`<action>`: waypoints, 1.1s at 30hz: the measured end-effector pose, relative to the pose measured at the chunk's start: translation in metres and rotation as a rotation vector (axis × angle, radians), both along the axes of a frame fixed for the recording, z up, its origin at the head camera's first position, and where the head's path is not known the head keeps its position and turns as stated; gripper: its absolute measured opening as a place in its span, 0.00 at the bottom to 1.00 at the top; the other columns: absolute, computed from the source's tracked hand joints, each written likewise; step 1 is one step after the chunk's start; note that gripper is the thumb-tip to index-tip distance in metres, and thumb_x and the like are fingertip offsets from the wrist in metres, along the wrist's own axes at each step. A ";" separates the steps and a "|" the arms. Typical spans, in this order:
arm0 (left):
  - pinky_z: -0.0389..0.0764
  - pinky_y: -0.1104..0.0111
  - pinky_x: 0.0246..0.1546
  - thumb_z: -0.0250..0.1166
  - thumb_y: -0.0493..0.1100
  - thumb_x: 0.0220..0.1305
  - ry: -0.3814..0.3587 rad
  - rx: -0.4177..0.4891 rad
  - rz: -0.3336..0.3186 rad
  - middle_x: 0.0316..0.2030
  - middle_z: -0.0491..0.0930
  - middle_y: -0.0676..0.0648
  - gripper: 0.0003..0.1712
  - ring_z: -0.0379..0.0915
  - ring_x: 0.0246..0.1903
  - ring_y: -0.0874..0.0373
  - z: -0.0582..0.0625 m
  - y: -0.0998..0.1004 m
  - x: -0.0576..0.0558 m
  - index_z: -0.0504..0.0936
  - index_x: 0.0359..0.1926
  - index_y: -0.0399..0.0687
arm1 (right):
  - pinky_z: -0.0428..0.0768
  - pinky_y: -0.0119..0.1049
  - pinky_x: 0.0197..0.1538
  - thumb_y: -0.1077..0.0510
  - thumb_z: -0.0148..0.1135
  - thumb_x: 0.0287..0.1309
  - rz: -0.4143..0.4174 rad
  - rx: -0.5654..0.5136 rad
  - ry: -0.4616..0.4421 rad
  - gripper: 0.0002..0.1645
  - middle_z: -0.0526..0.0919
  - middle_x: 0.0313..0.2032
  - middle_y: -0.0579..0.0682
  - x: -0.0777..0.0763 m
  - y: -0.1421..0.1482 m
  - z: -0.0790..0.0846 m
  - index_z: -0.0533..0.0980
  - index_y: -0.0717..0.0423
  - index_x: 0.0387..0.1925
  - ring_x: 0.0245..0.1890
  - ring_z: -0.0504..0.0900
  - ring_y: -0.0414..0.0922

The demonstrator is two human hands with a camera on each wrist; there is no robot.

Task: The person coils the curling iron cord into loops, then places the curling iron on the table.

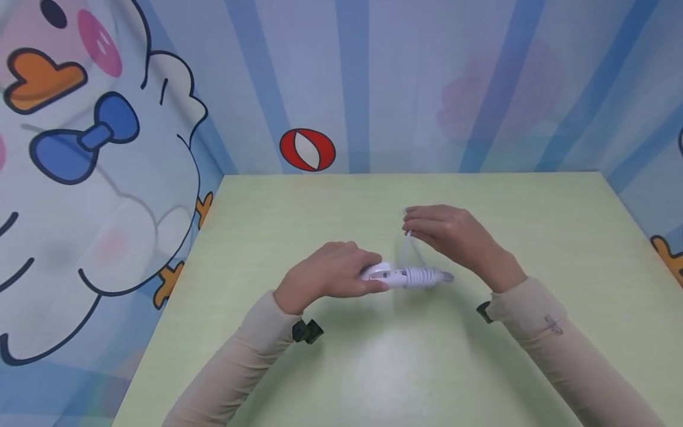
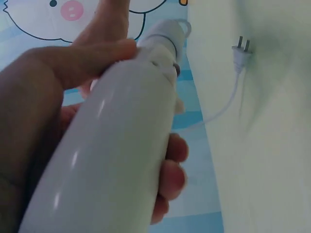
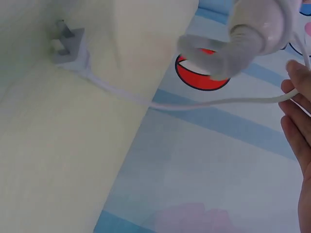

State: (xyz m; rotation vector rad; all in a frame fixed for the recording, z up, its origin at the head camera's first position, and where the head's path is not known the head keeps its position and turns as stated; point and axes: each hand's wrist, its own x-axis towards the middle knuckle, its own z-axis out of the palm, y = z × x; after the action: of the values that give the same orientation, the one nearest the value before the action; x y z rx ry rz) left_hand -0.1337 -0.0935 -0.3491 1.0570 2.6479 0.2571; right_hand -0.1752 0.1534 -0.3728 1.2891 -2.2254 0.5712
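Note:
My left hand (image 1: 336,270) grips a white corded appliance (image 1: 393,277) with a glossy, rounded body, thumb and fingers around it. It is held level above the table, its handle pointing right. White cord (image 1: 421,277) is wound in several turns round the handle, with a grey flexible cord sleeve (image 1: 448,277) at the tip. Up and to the right of the handle, my right hand (image 1: 453,234) pinches a free stretch of the cord between thumb and fingers. A two-pin plug (image 3: 73,51) hangs at the cord's loose end in the right wrist view.
A pale yellow-green table (image 1: 320,201) lies beneath both hands. Behind it stands a blue-striped wall (image 1: 395,89) with a printed red ball (image 1: 308,150). At the left a large cartoon bird (image 1: 133,219) is printed on the side wall.

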 end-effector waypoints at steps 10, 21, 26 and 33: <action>0.68 0.70 0.19 0.55 0.65 0.59 0.104 -0.117 0.174 0.23 0.73 0.55 0.22 0.69 0.19 0.61 -0.007 0.001 -0.012 0.75 0.42 0.55 | 0.76 0.46 0.46 0.62 0.72 0.41 -0.111 0.052 0.099 0.11 0.84 0.35 0.50 0.004 -0.002 0.003 0.83 0.55 0.32 0.41 0.82 0.48; 0.67 0.69 0.17 0.54 0.64 0.60 0.157 -0.111 0.333 0.22 0.73 0.52 0.23 0.68 0.19 0.58 -0.011 0.003 -0.022 0.74 0.45 0.54 | 0.77 0.43 0.39 0.59 0.71 0.43 -0.216 0.091 0.108 0.10 0.84 0.28 0.48 0.014 -0.011 -0.002 0.83 0.56 0.31 0.26 0.81 0.44; 0.66 0.68 0.17 0.53 0.64 0.60 0.179 -0.080 0.424 0.21 0.73 0.51 0.23 0.68 0.18 0.57 -0.016 0.002 -0.029 0.73 0.44 0.54 | 0.77 0.41 0.33 0.58 0.70 0.46 -0.270 0.053 0.051 0.10 0.84 0.26 0.49 0.019 -0.016 -0.007 0.83 0.57 0.32 0.22 0.80 0.44; 0.66 0.68 0.15 0.52 0.65 0.60 0.215 -0.017 0.491 0.19 0.72 0.50 0.23 0.68 0.17 0.57 -0.018 0.001 -0.033 0.72 0.42 0.53 | 0.71 0.35 0.22 0.58 0.66 0.51 -0.352 -0.008 -0.112 0.12 0.83 0.23 0.46 0.027 -0.021 -0.016 0.82 0.55 0.39 0.16 0.72 0.38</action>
State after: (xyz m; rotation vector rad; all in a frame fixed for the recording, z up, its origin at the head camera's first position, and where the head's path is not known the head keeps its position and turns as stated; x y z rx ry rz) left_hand -0.1669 -0.0926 -0.3673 0.4314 3.0669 0.2268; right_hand -0.1479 0.1328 -0.3892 0.8482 -2.4630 0.5259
